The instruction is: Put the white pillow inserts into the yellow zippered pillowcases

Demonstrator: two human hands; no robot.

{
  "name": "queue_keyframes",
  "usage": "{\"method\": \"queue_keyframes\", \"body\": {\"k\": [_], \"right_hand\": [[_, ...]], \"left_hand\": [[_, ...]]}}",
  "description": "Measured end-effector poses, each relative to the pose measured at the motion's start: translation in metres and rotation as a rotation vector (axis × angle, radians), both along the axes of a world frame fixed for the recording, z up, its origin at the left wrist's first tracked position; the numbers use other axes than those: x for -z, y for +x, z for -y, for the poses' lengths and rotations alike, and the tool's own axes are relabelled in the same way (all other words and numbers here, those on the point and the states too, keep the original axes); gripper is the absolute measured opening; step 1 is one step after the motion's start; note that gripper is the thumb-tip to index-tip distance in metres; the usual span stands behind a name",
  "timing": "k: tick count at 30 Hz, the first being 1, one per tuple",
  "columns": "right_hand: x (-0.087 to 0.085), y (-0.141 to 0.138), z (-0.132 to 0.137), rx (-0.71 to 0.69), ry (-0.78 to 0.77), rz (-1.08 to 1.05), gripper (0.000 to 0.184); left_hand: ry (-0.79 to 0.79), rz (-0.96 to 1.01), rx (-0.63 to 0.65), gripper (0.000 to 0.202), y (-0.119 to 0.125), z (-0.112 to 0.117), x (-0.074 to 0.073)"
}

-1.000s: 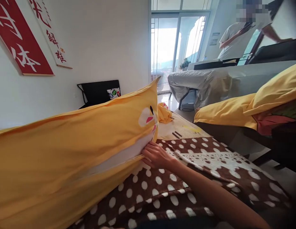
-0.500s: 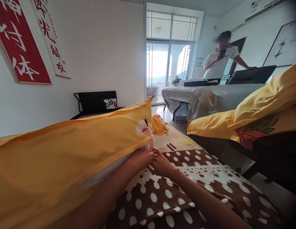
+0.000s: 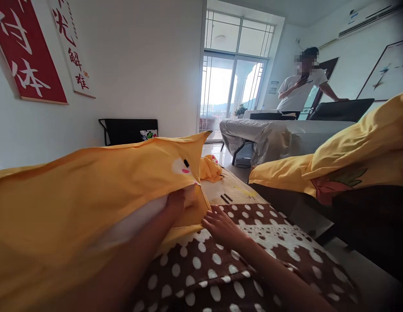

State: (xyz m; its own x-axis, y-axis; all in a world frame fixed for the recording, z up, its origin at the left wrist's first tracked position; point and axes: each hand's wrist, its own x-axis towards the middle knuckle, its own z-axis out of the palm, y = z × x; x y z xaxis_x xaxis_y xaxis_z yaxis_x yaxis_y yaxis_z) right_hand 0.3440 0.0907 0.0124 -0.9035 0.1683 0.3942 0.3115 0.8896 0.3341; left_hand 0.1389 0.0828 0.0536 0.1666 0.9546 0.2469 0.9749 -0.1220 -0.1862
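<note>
A big pillow in a yellow pillowcase [image 3: 91,182] lies across the left on a brown blanket with white dots [image 3: 253,242]. The case's open edge shows the white pillow [image 3: 136,219] inside. My left hand [image 3: 180,199] pinches the upper flap of the case near its corner, lifting it. My right hand [image 3: 220,225] rests on the blanket just below that corner, its fingers curled on the lower yellow edge.
A second yellow pillow [image 3: 350,151] lies on a dark seat at right. A person in a white shirt [image 3: 300,93] stands behind a covered table [image 3: 272,134]. A black chair [image 3: 128,130] stands by the left wall, glass doors [image 3: 233,86] beyond.
My left arm came into view and took the case's upper flap, raising it. My right hand slid down from the opening to the lower edge. The view tilted up.
</note>
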Motion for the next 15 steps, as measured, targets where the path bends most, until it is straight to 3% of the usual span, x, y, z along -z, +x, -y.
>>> {"method": "queue_keyframes", "body": {"k": [3, 6, 11, 15], "right_hand": [[-0.013, -0.002, 0.007, -0.043, 0.013, 0.020, 0.012], [-0.019, -0.009, 0.006, -0.082, 0.003, 0.011, 0.012], [-0.008, -0.019, 0.000, -0.107, -0.086, 0.011, 0.008], [-0.005, -0.019, -0.009, -0.108, -0.168, 0.035, 0.005]], "left_hand": [[-0.022, -0.055, -0.055, 0.021, -0.023, 0.003, -0.008], [-0.060, -0.107, -0.007, 0.021, -0.028, 0.007, -0.007], [-0.108, -0.166, 0.115, 0.025, 0.001, 0.008, 0.008], [-0.206, -0.158, 0.286, 0.015, 0.031, -0.010, 0.024]]}}
